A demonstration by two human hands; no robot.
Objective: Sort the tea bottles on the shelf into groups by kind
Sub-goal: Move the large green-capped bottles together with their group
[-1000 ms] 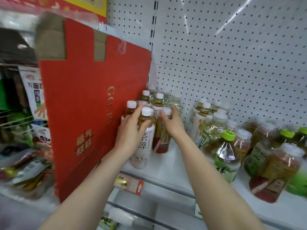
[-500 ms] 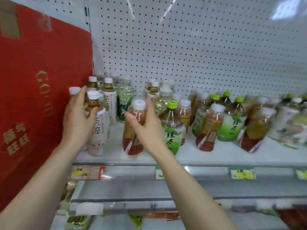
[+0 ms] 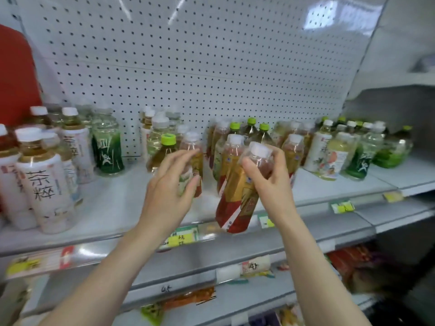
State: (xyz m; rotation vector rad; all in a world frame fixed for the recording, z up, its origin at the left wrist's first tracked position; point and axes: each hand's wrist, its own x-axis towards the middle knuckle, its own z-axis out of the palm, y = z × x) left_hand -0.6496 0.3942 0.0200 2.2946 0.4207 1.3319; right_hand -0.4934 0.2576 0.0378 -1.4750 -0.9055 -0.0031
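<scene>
1. Right now the right hand (image 3: 270,182) is clamped around the neck of a red-labelled bottle (image 3: 237,201), just under its white cap, at about 3 o'clock from the middle of the view.
2. That bottle tilts, cap to the upper right, and its base hangs at the front edge of the shelf (image 3: 113,208); whether it touches the shelf I cannot tell.
3. The left hand (image 3: 169,191) sits at 9 o'clock from the held bottle, fingers spread apart and curled loosely in front of a green-capped bottle (image 3: 164,154); it grips nothing that I can make out.
4. White-labelled bottles (image 3: 44,184) stand upright in a cluster at 9 o'clock, near the left end of the shelf.
5. A dark green-labelled bottle (image 3: 107,149) stands just beside them, toward 10 o'clock.
6. More red-labelled and green-capped bottles crowd together at 12 o'clock behind both hands.
7. Mixed bottles (image 3: 334,154) stand at 2 o'clock against the pegboard (image 3: 200,55).
</scene>
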